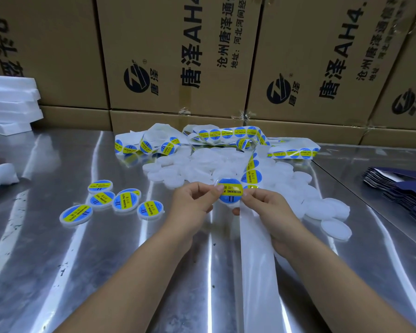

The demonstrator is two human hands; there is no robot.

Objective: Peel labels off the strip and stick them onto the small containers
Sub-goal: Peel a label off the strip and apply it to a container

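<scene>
Five labelled containers (111, 201) lie left; both hands, left (192, 200) and right (265, 205), pinch a sixth (229, 191); unlabelled pile (226, 164) remains far.

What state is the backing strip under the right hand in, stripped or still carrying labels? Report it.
Stripped near the person: the backing strip is bare white below the right hand. Labels remain beyond it.

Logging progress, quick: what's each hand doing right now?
Left hand: pinching the labelled container.
Right hand: pinching the same container's other edge.
</scene>
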